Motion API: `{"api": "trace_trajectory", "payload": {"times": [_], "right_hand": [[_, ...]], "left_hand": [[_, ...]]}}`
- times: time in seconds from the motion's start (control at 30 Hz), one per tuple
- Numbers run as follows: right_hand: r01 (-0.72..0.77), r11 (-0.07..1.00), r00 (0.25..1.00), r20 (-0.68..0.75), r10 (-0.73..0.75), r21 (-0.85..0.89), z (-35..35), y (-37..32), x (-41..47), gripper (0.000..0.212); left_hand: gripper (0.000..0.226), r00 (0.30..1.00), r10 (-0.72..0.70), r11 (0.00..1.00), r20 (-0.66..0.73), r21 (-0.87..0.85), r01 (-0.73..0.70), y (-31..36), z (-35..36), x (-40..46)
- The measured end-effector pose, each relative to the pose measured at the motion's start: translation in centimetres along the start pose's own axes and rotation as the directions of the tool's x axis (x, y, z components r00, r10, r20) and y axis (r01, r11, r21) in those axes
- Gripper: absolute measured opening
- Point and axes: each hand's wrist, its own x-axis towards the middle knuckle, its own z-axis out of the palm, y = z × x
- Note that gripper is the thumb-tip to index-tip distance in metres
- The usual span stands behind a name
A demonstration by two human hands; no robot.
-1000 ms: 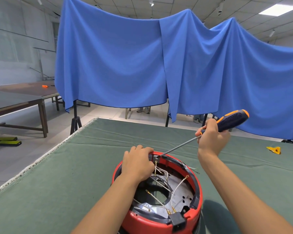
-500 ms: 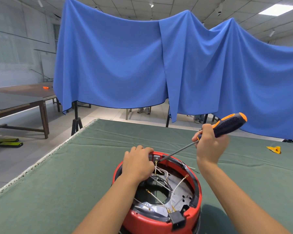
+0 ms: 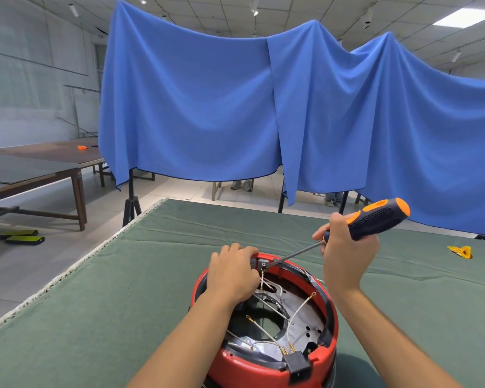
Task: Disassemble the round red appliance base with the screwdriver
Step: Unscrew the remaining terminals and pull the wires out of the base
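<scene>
The round red appliance base [image 3: 331,326] lies open side up on the green table cloth [image 3: 123,289], with white wires and a metal plate showing inside. My left hand [image 3: 231,271] grips its far rim, fingers curled over the edge. My right hand [image 3: 345,253] holds the orange and black screwdriver [image 3: 375,217] by its handle. The shaft slants down to the left, and its tip sits at a small part on the far inner rim, just right of my left fingers.
A small yellow object [image 3: 461,251] lies on the cloth at the far right. A black socket block [image 3: 298,365] sits on the base's near rim. Blue drapes [image 3: 235,107] hang behind the table. Brown tables [image 3: 39,169] stand at the left.
My right hand and the screwdriver handle shifted slightly left and lower, with the tip staying at the far rim. My left hand kept its grip on the base.
</scene>
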Motion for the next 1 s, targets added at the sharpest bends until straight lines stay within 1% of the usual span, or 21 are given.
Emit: {"api": "trace_trajectory", "payload": {"times": [0.1,0.2,0.37,0.6,0.83,1.0], "right_hand": [[0.015,1.000,1.000,0.011,-0.015,0.013,-0.5,-0.2,-0.8,0.031],[-0.019,0.999,1.000,-0.016,0.020,0.039,-1.3,-0.2,-1.2,0.034],[-0.065,0.998,0.996,-0.058,0.065,0.013,-2.2,0.2,-2.0,0.037],[-0.009,1.000,1.000,-0.027,0.009,0.022,-2.2,-0.8,-2.5,0.032],[0.000,1.000,1.000,-0.020,0.000,0.001,-2.5,-1.0,-2.6,0.028],[0.023,0.999,0.999,0.028,-0.023,-0.025,-2.5,-0.8,-2.5,0.024]], "left_hand": [[0.051,1.000,0.001,1.000,-0.004,0.000,-0.001,-0.1,0.0,0.1],[0.051,1.000,0.002,1.000,-0.006,-0.005,-0.002,-0.1,0.1,0.1],[0.051,1.000,-0.002,1.000,-0.011,-0.005,0.002,-0.1,0.2,0.2],[0.051,1.000,-0.004,1.000,-0.011,-0.019,0.004,-0.2,0.2,0.2],[0.051,1.000,-0.004,1.000,-0.013,-0.020,0.004,-0.2,0.2,0.2],[0.051,1.000,-0.003,1.000,-0.012,-0.010,0.003,-0.1,0.2,0.2]]}}
